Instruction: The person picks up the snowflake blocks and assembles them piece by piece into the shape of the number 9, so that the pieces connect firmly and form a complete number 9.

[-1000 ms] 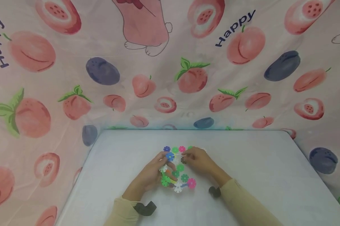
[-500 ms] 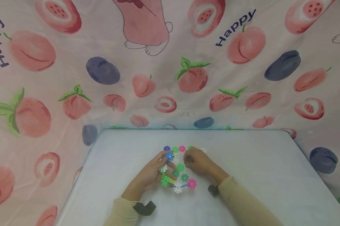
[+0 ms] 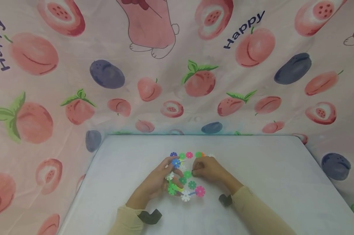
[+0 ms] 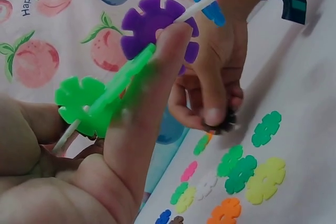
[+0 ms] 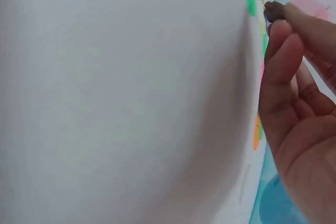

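Observation:
My left hand (image 3: 156, 179) holds a joined chain of notched plastic snowflake discs, seen close up in the left wrist view. In it are a purple disc (image 4: 137, 36), a green disc (image 4: 76, 95), a white disc (image 4: 202, 4) seen edge-on and a blue disc (image 4: 214, 13). A pink tip shows past the white one. Opposite, my right hand (image 3: 210, 168) pinches a dark brown disc (image 4: 227, 124) between thumb and fingers, apart from the chain. The same brown disc (image 5: 274, 11) appears edge-on in the right wrist view. My left fingers hide part of the chain.
Loose discs lie on the white table (image 3: 253, 195) beneath and beyond the hands, among them a yellow disc (image 4: 265, 181), an orange disc (image 4: 224, 212) and a pink disc (image 3: 189, 155). A fruit-print cloth (image 3: 171, 71) hangs behind the table.
My right hand has drawn back to the right from the chain and come slightly nearer, keeping the brown disc pinched. The left hand has stayed almost still with the chain.

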### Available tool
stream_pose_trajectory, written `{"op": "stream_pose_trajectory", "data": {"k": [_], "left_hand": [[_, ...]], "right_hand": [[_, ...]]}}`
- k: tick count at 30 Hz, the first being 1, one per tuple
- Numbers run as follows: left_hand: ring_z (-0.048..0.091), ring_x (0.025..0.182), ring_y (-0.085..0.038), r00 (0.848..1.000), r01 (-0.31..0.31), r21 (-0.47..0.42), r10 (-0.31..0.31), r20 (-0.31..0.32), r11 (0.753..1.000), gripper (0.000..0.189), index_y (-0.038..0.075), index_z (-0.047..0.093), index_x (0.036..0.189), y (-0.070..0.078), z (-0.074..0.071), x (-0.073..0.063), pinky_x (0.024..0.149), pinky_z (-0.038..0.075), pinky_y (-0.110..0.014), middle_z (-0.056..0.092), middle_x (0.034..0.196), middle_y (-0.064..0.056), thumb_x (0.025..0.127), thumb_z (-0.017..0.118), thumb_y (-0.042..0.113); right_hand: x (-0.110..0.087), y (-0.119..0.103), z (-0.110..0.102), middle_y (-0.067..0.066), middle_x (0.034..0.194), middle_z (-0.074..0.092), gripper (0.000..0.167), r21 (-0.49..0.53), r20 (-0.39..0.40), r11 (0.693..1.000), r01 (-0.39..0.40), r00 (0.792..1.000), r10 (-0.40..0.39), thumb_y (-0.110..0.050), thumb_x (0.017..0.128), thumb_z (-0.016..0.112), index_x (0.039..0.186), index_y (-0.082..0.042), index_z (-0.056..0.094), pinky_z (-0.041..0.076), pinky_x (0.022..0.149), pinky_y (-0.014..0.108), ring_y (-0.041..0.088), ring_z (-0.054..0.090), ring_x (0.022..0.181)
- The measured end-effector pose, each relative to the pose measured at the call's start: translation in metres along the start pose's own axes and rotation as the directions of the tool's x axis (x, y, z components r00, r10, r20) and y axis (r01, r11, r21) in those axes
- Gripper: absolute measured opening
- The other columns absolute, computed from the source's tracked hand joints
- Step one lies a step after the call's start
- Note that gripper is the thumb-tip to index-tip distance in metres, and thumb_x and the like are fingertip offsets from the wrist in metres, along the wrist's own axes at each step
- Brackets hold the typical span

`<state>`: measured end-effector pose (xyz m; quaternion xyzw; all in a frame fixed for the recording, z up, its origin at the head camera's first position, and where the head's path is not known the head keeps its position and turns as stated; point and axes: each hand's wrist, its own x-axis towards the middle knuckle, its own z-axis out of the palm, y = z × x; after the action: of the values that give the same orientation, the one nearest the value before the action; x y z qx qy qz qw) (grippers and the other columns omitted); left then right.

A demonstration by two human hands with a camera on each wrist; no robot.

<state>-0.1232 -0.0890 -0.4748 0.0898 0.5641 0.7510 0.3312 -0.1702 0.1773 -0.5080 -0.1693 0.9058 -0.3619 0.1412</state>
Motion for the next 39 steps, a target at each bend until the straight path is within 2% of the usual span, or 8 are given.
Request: {"op": "stream_pose_trajectory", "data": {"k": [5, 10, 13, 18, 24, 31, 39], "left_hand": [[0.073, 0.077, -0.026, 0.999, 0.012, 0.058, -0.009, -0.046, 0.998, 0.048, 0.023, 0.032, 0.152, -0.002, -0.001, 0.000, 0.071, 0.061, -0.057, 0.060, 0.121, -0.014, 0.110, 0.035, 0.047], [0.071, 0.066, -0.024, 0.996, 0.027, 0.088, -0.020, -0.083, 0.996, 0.050, 0.022, 0.036, 0.145, -0.003, -0.001, 0.001, 0.065, 0.061, -0.056, 0.062, 0.121, -0.012, 0.107, 0.039, 0.055], [0.068, 0.061, -0.021, 0.996, 0.036, 0.085, -0.028, -0.090, 0.996, 0.051, 0.023, 0.038, 0.143, -0.003, -0.001, 0.001, 0.064, 0.061, -0.056, 0.062, 0.121, -0.011, 0.105, 0.042, 0.057], [0.065, 0.055, -0.018, 0.995, 0.047, 0.068, -0.041, -0.088, 0.997, 0.060, 0.018, 0.036, 0.145, -0.002, 0.000, 0.001, 0.059, 0.061, -0.053, 0.063, 0.117, -0.010, 0.102, 0.049, 0.058], [0.065, 0.054, -0.018, 0.998, 0.040, 0.055, -0.037, -0.054, 0.998, 0.052, 0.021, 0.039, 0.139, -0.003, 0.000, 0.001, 0.055, 0.061, -0.047, 0.064, 0.115, -0.009, 0.103, 0.049, 0.058], [0.067, 0.055, -0.017, 0.999, 0.034, 0.063, -0.033, -0.025, 0.997, 0.052, 0.016, 0.034, 0.140, -0.004, -0.001, 0.001, 0.055, 0.061, -0.040, 0.065, 0.118, -0.013, 0.105, 0.047, 0.053], [0.068, 0.057, -0.020, 0.999, 0.029, 0.087, -0.027, -0.022, 0.996, 0.053, 0.020, 0.035, 0.138, -0.006, -0.001, 0.004, 0.057, 0.061, -0.046, 0.066, 0.117, -0.013, 0.103, 0.046, 0.059]], "right_hand": [[-0.006, -0.006, -0.008, -0.009, 0.091, 0.071, 0.010, 0.124, 0.012, 0.990, 0.062, 0.998, -0.064, -0.016, 0.090, 0.075, 0.093, -0.024, 0.070, 0.056, 0.082, 0.032, 0.011, 0.066, 0.091], [-0.013, -0.020, -0.012, 0.004, 0.093, 0.070, 0.009, 0.313, 0.040, 0.950, 0.020, 0.999, -0.034, -0.014, 0.092, 0.073, 0.101, -0.015, 0.072, 0.061, 0.078, 0.031, 0.020, 0.071, 0.088], [-0.017, -0.029, -0.014, 0.010, 0.091, 0.070, 0.014, 0.413, 0.048, 0.909, -0.052, 0.998, 0.035, -0.022, 0.093, 0.074, 0.103, -0.013, 0.072, 0.061, 0.078, 0.032, 0.025, 0.072, 0.085], [-0.022, -0.043, -0.018, 0.016, 0.095, 0.073, 0.024, 0.538, 0.039, 0.837, -0.098, 0.995, 0.091, -0.029, 0.093, 0.075, 0.104, -0.009, 0.068, 0.062, 0.080, 0.036, 0.030, 0.070, 0.085], [-0.022, -0.051, -0.020, 0.021, 0.096, 0.073, 0.027, 0.595, 0.037, 0.796, -0.112, 0.993, 0.112, -0.030, 0.094, 0.073, 0.105, -0.007, 0.066, 0.062, 0.083, 0.038, 0.032, 0.070, 0.085], [-0.022, -0.052, -0.017, 0.021, 0.097, 0.074, 0.026, 0.631, 0.051, 0.767, -0.117, 0.993, 0.109, -0.024, 0.094, 0.074, 0.103, -0.002, 0.064, 0.062, 0.080, 0.033, 0.024, 0.070, 0.079], [-0.023, -0.054, -0.017, 0.010, 0.091, 0.076, 0.026, 0.660, 0.034, 0.743, -0.107, 0.993, 0.113, -0.022, 0.094, 0.075, 0.103, -0.002, 0.061, 0.062, 0.081, 0.032, 0.032, 0.074, 0.086]]}}
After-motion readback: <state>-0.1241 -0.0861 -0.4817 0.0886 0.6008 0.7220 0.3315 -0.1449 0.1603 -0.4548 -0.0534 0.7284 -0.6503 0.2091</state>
